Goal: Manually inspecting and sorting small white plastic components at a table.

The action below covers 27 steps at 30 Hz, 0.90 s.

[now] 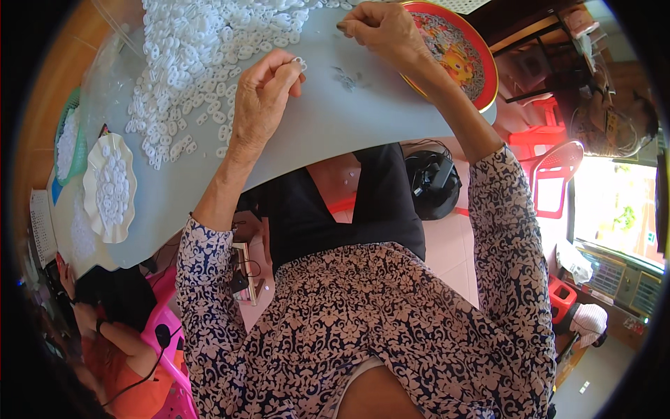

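Note:
Between the thumb and fingertips of my left hand (266, 94) is a small white plastic piece (300, 63) with holes in it. My right hand (388, 33) is closed in a pinch above the far part of the table, and whatever its fingertips hold is too small to make out. A large heap of white plastic pieces (192, 52) spreads to the left of my left hand. Below my right hand lies a small scatter of grey metal-looking bits (347, 79). Just right of it stands a round red tray (490, 63) with many small grey bits over its patterned bottom.
A scalloped cream dish (93, 199) of white pieces sits at the grey table's (279, 157) left end, near a green basket (63, 167). Another person (132, 349) sits at lower left by a pink chair (166, 328). Red chairs (555, 167) stand to the right.

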Each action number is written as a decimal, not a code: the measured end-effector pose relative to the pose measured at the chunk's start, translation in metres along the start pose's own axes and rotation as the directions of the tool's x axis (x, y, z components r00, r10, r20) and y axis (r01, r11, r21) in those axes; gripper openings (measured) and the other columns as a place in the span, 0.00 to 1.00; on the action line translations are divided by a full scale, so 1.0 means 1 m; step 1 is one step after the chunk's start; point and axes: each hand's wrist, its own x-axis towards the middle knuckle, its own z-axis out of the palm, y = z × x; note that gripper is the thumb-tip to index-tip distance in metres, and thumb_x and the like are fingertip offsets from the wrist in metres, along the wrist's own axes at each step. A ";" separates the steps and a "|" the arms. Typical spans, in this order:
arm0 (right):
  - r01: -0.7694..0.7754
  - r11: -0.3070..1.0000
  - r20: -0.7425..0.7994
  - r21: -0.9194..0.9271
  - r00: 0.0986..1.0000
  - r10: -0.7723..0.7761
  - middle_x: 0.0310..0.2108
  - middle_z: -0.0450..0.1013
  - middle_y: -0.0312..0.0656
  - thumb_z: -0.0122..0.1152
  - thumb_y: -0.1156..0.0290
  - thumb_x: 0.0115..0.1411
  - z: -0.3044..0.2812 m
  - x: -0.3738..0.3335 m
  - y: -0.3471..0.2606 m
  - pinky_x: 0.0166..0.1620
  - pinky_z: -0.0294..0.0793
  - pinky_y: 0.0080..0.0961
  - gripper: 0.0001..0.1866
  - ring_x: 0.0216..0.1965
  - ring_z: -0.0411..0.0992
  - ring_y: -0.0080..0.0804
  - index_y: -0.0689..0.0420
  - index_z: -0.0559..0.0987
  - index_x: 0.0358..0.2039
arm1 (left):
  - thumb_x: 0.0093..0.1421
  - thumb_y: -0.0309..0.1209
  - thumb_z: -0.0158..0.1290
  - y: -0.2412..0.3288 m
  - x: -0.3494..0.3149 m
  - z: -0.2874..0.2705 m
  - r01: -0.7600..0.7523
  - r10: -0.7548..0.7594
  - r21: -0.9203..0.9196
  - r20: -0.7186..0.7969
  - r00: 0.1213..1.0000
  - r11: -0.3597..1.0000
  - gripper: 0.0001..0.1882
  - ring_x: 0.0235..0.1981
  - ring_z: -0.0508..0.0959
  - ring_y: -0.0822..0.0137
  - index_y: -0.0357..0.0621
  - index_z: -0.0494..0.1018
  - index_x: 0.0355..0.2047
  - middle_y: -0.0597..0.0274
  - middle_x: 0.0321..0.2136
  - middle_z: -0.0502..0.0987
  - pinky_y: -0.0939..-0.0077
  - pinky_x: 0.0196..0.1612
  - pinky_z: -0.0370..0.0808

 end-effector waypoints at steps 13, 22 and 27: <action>-0.144 0.651 0.090 0.745 0.989 0.116 0.35 0.73 0.37 0.56 0.72 0.60 0.038 -0.059 -0.025 0.39 0.69 0.18 0.17 0.35 0.69 0.20 0.63 0.68 0.48 | 0.58 0.32 0.48 -0.001 0.000 0.005 0.109 -0.074 -0.250 0.146 0.987 0.962 0.10 0.22 0.68 0.80 0.39 0.73 0.26 0.68 0.18 0.71 0.84 0.27 0.63; -0.100 0.682 -0.032 0.724 0.983 0.179 0.29 0.73 0.38 0.57 0.75 0.59 0.042 -0.069 -0.030 0.36 0.71 0.17 0.16 0.29 0.68 0.20 0.66 0.67 0.46 | 0.57 0.32 0.47 0.004 -0.004 0.008 0.063 -0.047 -0.065 0.218 0.975 0.996 0.09 0.20 0.66 0.80 0.40 0.72 0.25 0.69 0.18 0.71 0.84 0.24 0.63; -0.096 0.680 -0.036 0.727 0.984 0.177 0.30 0.73 0.39 0.56 0.76 0.59 0.042 -0.070 -0.030 0.35 0.71 0.17 0.16 0.29 0.68 0.19 0.66 0.66 0.47 | 0.57 0.32 0.47 0.004 -0.005 0.008 0.054 -0.042 -0.053 0.200 0.979 0.997 0.10 0.20 0.66 0.80 0.39 0.72 0.25 0.69 0.18 0.71 0.84 0.24 0.63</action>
